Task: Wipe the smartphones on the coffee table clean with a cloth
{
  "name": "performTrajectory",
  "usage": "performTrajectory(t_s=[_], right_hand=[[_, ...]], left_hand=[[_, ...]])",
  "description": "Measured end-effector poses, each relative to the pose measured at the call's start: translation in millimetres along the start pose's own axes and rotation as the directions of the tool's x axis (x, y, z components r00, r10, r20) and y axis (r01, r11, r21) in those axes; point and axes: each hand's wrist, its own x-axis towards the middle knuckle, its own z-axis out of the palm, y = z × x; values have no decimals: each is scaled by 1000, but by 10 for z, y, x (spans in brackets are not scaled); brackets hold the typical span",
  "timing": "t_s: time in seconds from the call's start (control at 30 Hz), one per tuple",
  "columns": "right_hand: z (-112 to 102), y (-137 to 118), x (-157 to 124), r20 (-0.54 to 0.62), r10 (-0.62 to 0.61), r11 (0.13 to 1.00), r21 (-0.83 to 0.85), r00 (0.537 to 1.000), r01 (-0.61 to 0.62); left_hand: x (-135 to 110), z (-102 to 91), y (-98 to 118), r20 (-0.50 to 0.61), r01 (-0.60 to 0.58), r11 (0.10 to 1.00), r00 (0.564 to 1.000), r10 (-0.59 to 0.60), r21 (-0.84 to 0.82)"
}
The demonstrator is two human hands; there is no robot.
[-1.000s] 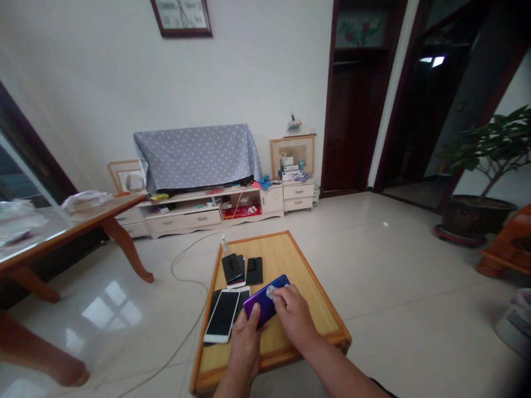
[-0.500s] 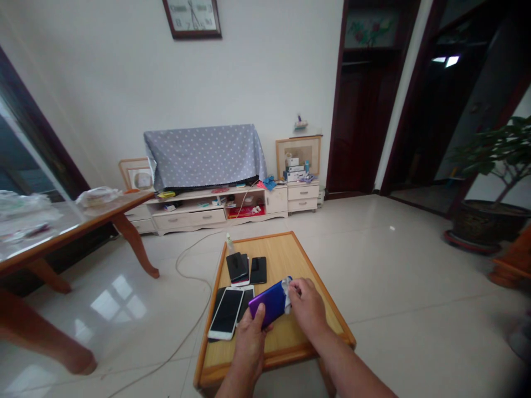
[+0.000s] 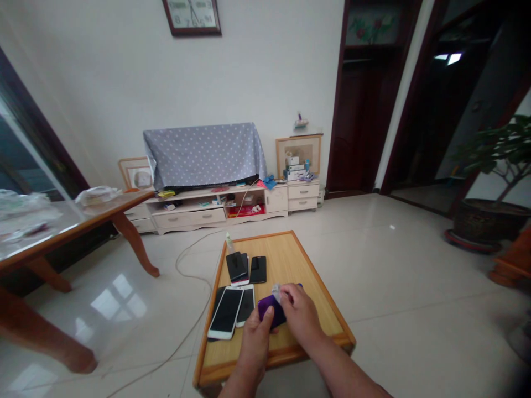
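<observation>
My left hand (image 3: 254, 338) grips a purple smartphone (image 3: 270, 311) by its lower edge, over the near part of a bamboo-topped wooden board (image 3: 290, 260). My right hand (image 3: 301, 312) presses a white cloth (image 3: 276, 293) onto the phone, hiding its upper part. Beside my hands, a white-framed smartphone (image 3: 226, 313) lies face up, partly over a second phone (image 3: 248, 305). Further back lie a stack of dark phones (image 3: 237, 267) and a black phone (image 3: 258, 269). A small spray bottle (image 3: 228, 242) stands at the board's far edge.
A pale cable (image 3: 188, 271) trails across the glossy tile floor left of the board. A glass-topped table (image 3: 41, 232) stands at left, a potted plant (image 3: 489, 221) at right, and a cream TV cabinet (image 3: 207, 213) against the far wall.
The purple phone has dropped lower and turned, and less of it shows. My right hand and the cloth have moved over its top. The view has barely shifted.
</observation>
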Motion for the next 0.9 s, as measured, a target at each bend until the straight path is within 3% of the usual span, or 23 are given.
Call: performTrajectory(t_s=[0.1,0.3,0.47,0.53,0.67,0.73,0.8,0.9], right_hand=[[35,-25,-24,72,-43,997,72,996,38],[-116,156,129,-157,88,996,21,984,-85],[54,43,-81,-13,-47,999,-7,999,47],[86,15,-103,-4,-46,999,0,999,46],[-41,129,109,-172,115,989,110,978,-97],[-119,198,233,-167,250,939,280,954,-197],[-169,219,296,-61,366,831,470,929,-297],[-214,157,262,91,435,662,642,896,-386]], left_hand=[[-9,20,24,24,-29,1000,999,28,9],[9,-46,-9,-51,-12,999,999,10,-44],[66,-57,-28,-84,39,969,995,-61,-242],[78,-69,-16,-95,46,953,992,-78,-300],[69,-115,7,-115,72,942,987,-115,-329],[60,-132,9,-98,89,931,987,-131,-354],[57,-141,14,-91,97,915,985,-143,-393],[71,-154,44,-111,81,877,982,-151,-474]])
